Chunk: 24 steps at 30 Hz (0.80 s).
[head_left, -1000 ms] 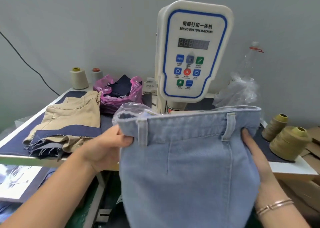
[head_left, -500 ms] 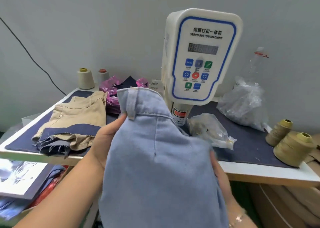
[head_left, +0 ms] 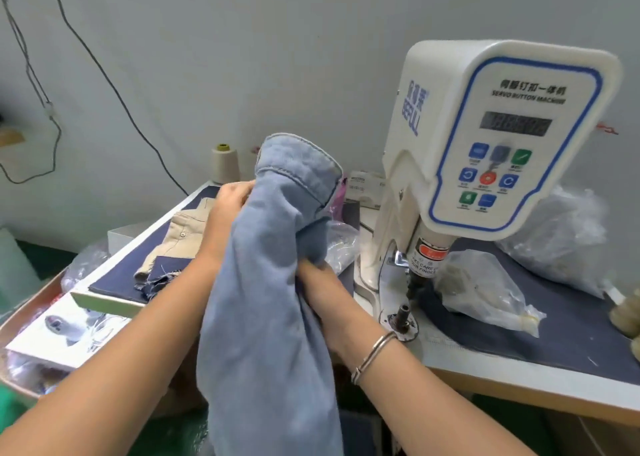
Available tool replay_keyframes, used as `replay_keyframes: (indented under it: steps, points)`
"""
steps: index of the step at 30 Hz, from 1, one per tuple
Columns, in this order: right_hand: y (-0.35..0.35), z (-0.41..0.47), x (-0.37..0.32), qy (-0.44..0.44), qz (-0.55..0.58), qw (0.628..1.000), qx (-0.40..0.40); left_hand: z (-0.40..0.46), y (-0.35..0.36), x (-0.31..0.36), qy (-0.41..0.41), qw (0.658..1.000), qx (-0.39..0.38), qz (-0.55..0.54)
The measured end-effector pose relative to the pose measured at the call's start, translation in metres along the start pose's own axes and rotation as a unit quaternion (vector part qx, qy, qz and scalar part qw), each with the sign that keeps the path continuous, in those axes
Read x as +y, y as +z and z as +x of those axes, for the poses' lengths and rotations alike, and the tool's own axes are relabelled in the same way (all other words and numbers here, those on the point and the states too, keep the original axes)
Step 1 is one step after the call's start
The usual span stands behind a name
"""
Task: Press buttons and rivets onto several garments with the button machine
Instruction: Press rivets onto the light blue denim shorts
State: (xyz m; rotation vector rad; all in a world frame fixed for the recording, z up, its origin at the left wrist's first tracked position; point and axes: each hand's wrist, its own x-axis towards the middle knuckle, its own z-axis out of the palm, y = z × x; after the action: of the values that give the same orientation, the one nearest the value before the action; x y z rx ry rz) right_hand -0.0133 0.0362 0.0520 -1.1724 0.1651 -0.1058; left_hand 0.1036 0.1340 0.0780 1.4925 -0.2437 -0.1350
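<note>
You are between presses: the jeans [head_left: 270, 282] are up in the air in front of you, not yet on the machine [head_left: 485, 151]. Your left hand [head_left: 225, 213] grips the denim just under the waistband, fingers curled into the cloth. Your right hand [head_left: 318, 282] is bunched into the fabric lower down, fingers closed on a fold. The waistband stands upright above your left hand, folded over on itself.

By my reading, you are sorting out the garment to find the spot for the button. Next you need to flatten that part of the waistband and carry it right of your right hand, onto the die post [head_left: 403, 313] below the punch [head_left: 415, 282]. Keep your fingers clear of the punch; the label there warns of it.

Just beyond your right hand lies a clear bag [head_left: 341, 244]; what it holds is too unclear to tell. Farther right a second bag [head_left: 485, 289] lies by the post, contents blurred. A larger crumpled bag [head_left: 561, 237] sits behind that. Past your left hand lies a khaki garment [head_left: 183, 234].
</note>
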Motion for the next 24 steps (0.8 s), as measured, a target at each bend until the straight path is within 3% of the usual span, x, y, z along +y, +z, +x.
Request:
replay_keyframes:
  steps: [2,4,6,7,11,13,14,16,18,21,23,24]
  points:
    - [0.006,0.013,-0.010,-0.056,0.025,0.996,0.070,-0.003,-0.011,0.013,0.053,0.998,0.026,-0.029]
    - [0.017,0.031,-0.028,-0.086,0.023,0.986,0.139,-0.009,-0.027,0.019,0.021,0.994,-0.083,-0.075]
    - [0.030,0.050,-0.044,-0.080,0.006,0.983,0.165,-0.017,-0.037,0.012,0.027,0.977,-0.211,-0.014]
    - [0.039,0.056,-0.051,-0.075,-0.010,0.984,0.164,-0.019,-0.040,0.006,0.061,0.972,-0.221,0.042]
    - [0.046,0.082,-0.066,-0.068,-0.084,0.992,0.069,0.029,-0.052,0.026,0.072,0.995,-0.056,0.028]
    - [0.031,0.082,-0.061,-0.066,-0.189,0.978,0.065,0.076,-0.064,0.029,0.053,0.985,-0.007,0.165]
    - [0.019,0.080,-0.053,-0.065,-0.247,0.964,0.073,0.095,-0.068,0.026,0.032,0.953,0.009,0.302]
    - [-0.007,0.072,-0.030,-0.074,-0.334,0.936,0.080,0.115,-0.068,0.003,-0.029,0.854,-0.005,0.520]
    - [-0.031,0.062,-0.001,-0.056,-0.426,0.902,0.043,0.111,-0.049,-0.032,-0.081,0.792,-0.079,0.600]
    - [-0.048,0.046,0.044,-0.010,-0.556,0.826,-0.090,0.087,-0.017,-0.090,-0.070,0.702,-0.151,0.693]
    - [-0.048,0.039,0.065,-0.035,-0.634,0.762,-0.130,0.078,-0.011,-0.106,-0.040,0.678,-0.125,0.723]
    - [-0.045,0.039,0.072,-0.051,-0.630,0.767,-0.110,0.079,-0.013,-0.106,-0.034,0.685,-0.113,0.719]
